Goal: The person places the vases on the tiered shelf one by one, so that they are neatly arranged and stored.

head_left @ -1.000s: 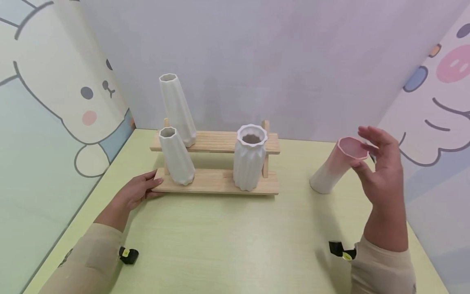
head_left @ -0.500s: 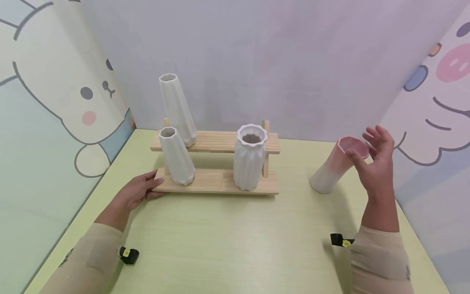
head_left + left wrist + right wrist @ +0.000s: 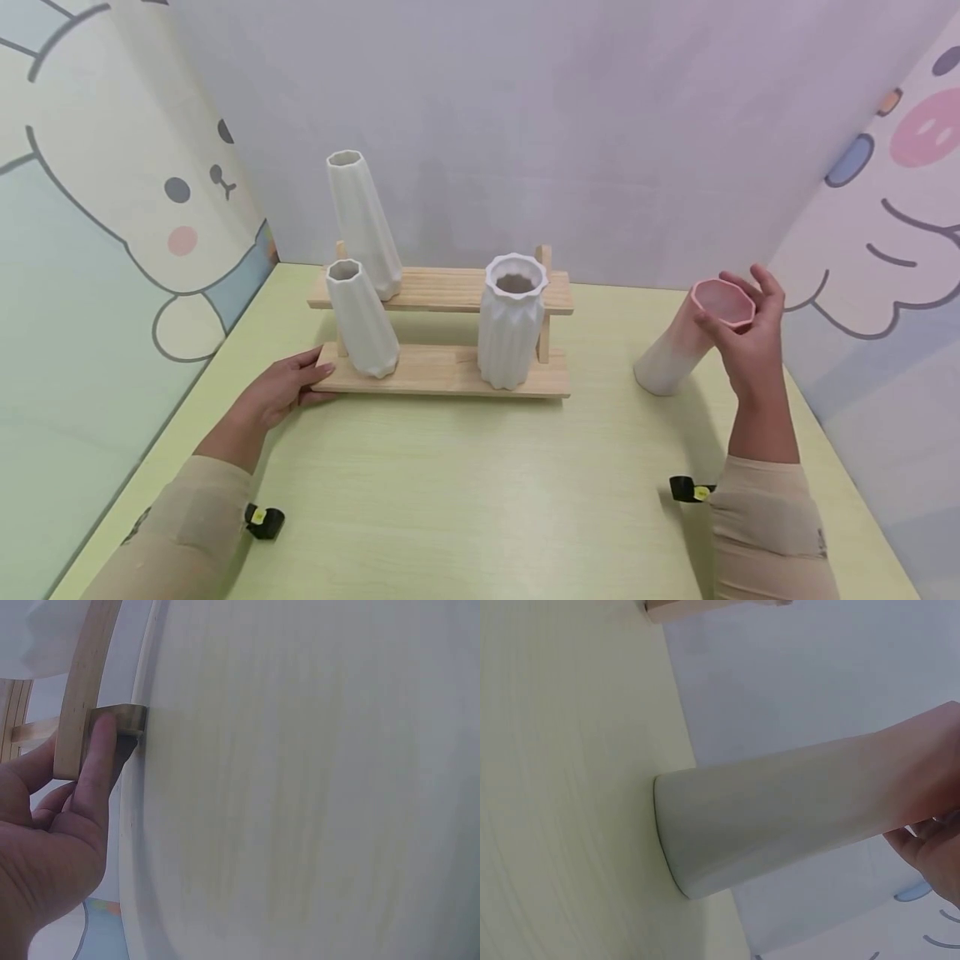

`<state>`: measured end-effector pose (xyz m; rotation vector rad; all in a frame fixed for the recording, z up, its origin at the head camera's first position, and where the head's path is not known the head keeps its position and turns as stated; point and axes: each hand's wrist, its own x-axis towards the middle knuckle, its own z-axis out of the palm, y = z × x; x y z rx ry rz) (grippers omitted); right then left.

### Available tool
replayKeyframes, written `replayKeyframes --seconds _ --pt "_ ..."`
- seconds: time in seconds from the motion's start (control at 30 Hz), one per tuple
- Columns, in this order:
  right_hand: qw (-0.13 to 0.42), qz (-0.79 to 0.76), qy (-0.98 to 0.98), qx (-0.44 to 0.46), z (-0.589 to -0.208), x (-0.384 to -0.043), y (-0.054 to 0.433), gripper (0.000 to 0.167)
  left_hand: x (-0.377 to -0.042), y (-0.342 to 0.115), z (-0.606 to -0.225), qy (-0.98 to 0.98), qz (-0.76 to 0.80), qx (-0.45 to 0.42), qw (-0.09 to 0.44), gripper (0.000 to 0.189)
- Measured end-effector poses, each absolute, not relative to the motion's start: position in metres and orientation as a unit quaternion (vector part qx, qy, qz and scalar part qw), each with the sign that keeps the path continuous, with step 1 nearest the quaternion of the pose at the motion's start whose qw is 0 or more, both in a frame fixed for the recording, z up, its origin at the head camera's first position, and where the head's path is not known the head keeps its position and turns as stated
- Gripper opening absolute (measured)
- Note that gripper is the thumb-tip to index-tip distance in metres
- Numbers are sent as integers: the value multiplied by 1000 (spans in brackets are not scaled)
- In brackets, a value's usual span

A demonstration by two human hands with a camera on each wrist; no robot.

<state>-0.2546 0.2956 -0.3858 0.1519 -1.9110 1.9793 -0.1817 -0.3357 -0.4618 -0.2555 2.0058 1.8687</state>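
Observation:
My left hand grips the left end of the two-tier wooden shelf, thumb over the lower board and fingers under it. In the left wrist view, that hand holds the board's end just off the table. At the right, a tall pink-and-white vase stands upright on the table. Around its rim is my right hand, thumb on the near side and fingers behind. The right wrist view shows the vase's pale lower body with its base on the table; the hand is partly cut off there.
On the shelf's upper board stands a tall white vase at the left. The lower board bears a slim white vase at the left and a wider ribbed one at the right. Behind the table rises a pale wall.
My right hand has moved left and closed in on the pink-and-white vase's rim, its spread fingers now around it. The left hand, the shelf and the vases have stayed put.

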Motion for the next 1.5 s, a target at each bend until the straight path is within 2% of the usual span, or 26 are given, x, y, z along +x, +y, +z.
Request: replayKeyframes --seconds 0.1,0.23,0.43,0.63,1.5 --pt "177 702 -688 36 -387 -254 297 88 -181 -336 -462 714 666 -91 194 78" --pt "168 698 -696 3 -389 -254 296 78 -181 -337 -464 712 668 -89 194 78" --pt "195 721 -665 -17 -394 -259 290 67 -181 -337 -466 715 667 -89 188 77" --pt "215 735 -643 -15 -398 -261 287 66 -181 -338 -466 714 668 -90 189 77" --pt "230 729 -644 -9 -393 -259 284 64 -184 -337 -466 716 665 -100 187 79"
